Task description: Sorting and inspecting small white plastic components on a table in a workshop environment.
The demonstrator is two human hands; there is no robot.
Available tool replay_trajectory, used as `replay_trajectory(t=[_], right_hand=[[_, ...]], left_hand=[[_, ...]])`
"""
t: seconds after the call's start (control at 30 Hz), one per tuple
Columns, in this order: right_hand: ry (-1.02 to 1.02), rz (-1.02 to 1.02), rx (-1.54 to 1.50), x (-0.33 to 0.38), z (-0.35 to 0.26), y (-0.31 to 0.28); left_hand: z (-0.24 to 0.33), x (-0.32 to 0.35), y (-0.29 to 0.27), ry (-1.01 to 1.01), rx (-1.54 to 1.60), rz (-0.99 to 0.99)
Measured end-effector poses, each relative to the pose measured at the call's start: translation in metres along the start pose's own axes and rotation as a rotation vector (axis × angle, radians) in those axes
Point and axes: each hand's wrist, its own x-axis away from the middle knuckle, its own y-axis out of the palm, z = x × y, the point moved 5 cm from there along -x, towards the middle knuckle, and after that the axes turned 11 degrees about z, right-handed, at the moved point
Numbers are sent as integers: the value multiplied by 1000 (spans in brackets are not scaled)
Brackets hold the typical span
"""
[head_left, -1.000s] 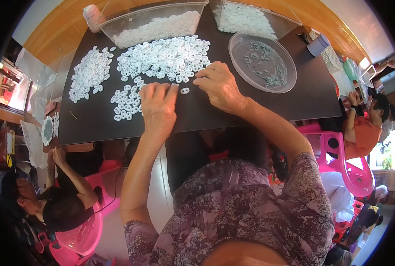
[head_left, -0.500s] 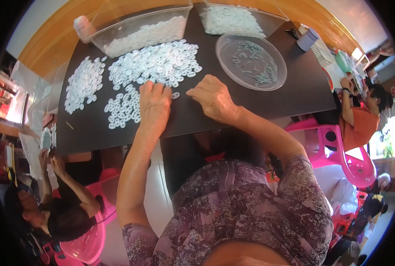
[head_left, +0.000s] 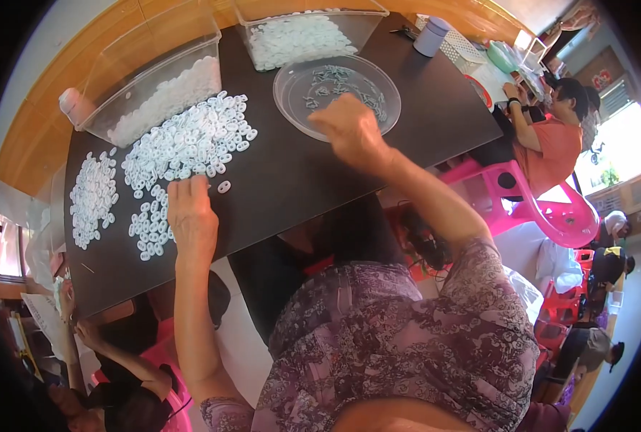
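Fingers of the left hand (head_left: pixel 193 216) are bent down toward the dark tabletop (head_left: pixel 277 194), bunched side by side; their tips point away from the camera, so whether they pinch anything I cannot tell. Curled in on itself, the right hand (head_left: pixel 353 129) is farther out; whatever its fingers may grasp is hidden too.

Just left of the left hand, and partly behind it, lies a small loose group of white, oval, two-holed pieces (head_left: pixel 150 230). One single white oval piece (head_left: pixel 224 187) lies apart from the others, just right of those fingers. Farther left sits a heap of small white pieces (head_left: pixel 93 201), near the table's left edge. Beyond the left hand spreads the largest pile of white oval pieces (head_left: pixel 184 144), reaching up to a long clear plastic bin (head_left: pixel 144 88) with more white pieces inside.

The right hand overlaps the near side of a round, shallow, clear plastic tray (head_left: pixel 292 93); I cannot tell whether they touch. Small grey-green bits (head_left: pixel 331 74) are scattered in the tray. Past it stands a second clear plastic bin (head_left: pixel 364 30) of white pieces, and to the right an upright lavender cylindrical container (head_left: pixel 430 39). Off to the right, a co-worker in an orange top (head_left: pixel 551 151) sits by a pink plastic chair (head_left: pixel 508 187).
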Motion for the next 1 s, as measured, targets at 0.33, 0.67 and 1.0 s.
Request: replay_trajectory(t=[0.33, 0.67, 1.0], right_hand=[[204, -320, 219, 3, 64, 35], [151, -429, 317, 2, 73, 55], [82, -268, 236, -8, 50, 39]], left_hand=[[11, 18, -12, -698, 725, -83], [19, 33, -5, -1027, 1143, -32], [25, 41, -4, -1174, 1427, 110]])
